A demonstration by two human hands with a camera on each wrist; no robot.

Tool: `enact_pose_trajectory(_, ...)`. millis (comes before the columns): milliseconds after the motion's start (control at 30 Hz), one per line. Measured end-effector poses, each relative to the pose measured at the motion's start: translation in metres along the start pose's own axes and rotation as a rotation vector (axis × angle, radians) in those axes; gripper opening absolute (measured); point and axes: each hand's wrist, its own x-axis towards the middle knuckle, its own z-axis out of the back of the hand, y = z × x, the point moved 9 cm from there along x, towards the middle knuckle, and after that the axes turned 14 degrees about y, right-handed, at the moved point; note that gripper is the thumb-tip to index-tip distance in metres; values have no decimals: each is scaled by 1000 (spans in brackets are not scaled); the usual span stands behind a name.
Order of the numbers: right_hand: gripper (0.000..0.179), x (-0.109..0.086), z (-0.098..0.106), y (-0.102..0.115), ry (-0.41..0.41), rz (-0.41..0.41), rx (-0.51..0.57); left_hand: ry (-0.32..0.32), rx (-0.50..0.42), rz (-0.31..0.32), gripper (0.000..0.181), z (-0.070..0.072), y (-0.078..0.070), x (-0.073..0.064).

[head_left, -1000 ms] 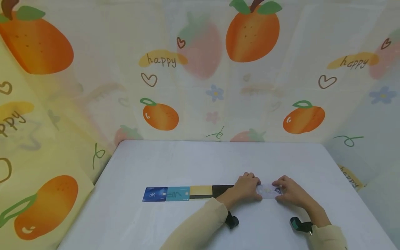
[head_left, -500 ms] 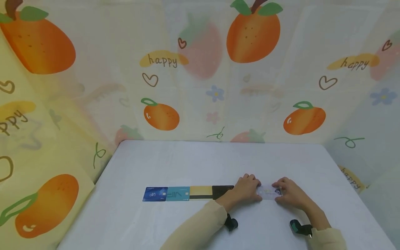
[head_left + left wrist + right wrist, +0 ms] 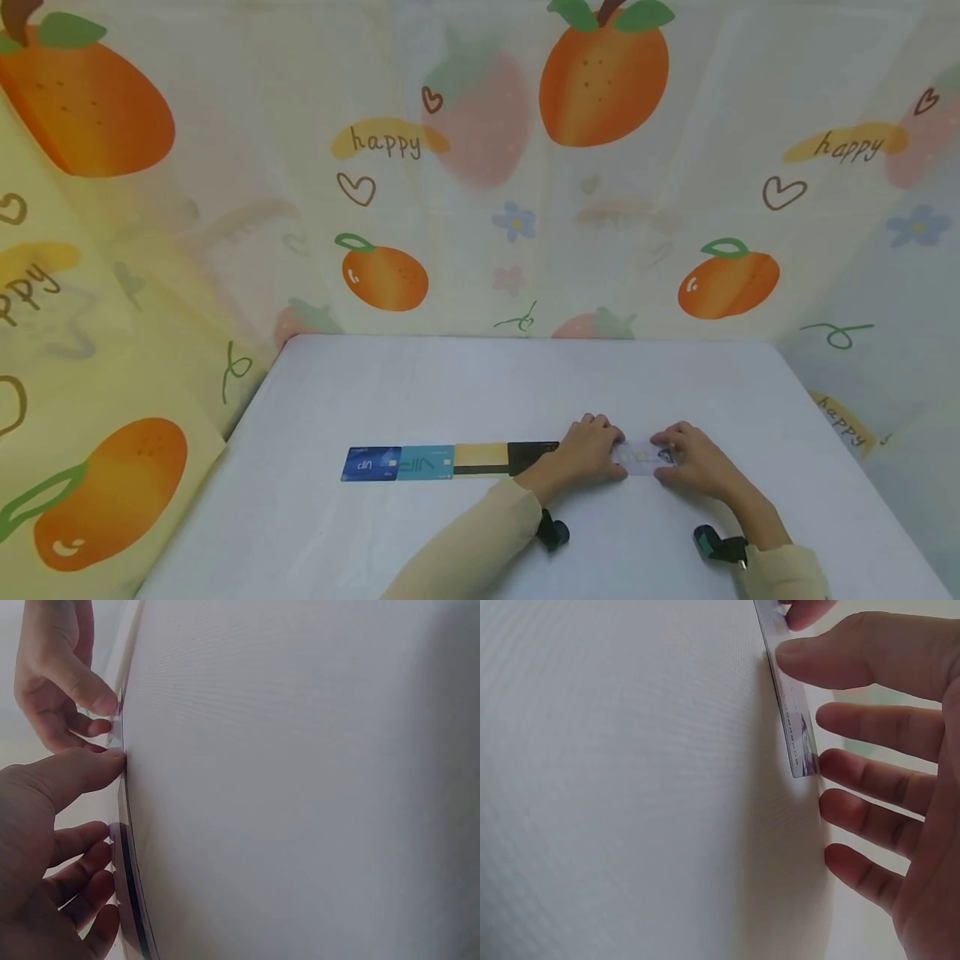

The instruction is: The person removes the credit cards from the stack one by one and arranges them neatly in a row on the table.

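Note:
My left hand [image 3: 579, 454] and right hand [image 3: 701, 463] work at the right end of a row of cards on the white table. Between them lies a pale purple card [image 3: 634, 457] with a small dark picture at its right end, pictured too in the right wrist view as a thin card [image 3: 802, 746]. Thumb and fingers of each hand pinch its near and far edges. Under the left palm a black card [image 3: 528, 454] is partly covered. Leftward follow a yellow card with a dark stripe [image 3: 480, 455], a light blue VIP card [image 3: 425, 462] and a dark blue VIP card [image 3: 371, 464].
The white table [image 3: 420, 383] stretches around the cards, backed by a fruit-printed cloth [image 3: 465, 233]. More of this cloth hangs at the left and right sides. Black wrist cameras sit under the left wrist [image 3: 553, 530] and right wrist [image 3: 716, 546].

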Motion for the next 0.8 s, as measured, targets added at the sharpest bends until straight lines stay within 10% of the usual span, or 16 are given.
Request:
enact_pose_trajectory(533, 37, 2, -7, -2, -35, -33, 52, -98, -41, -11, 58, 15, 23, -45)
enact_pose_trajectory(800, 39, -3, -5, -3, -45, -45, 39, -169, -335, -74, 52, 43, 65, -96)
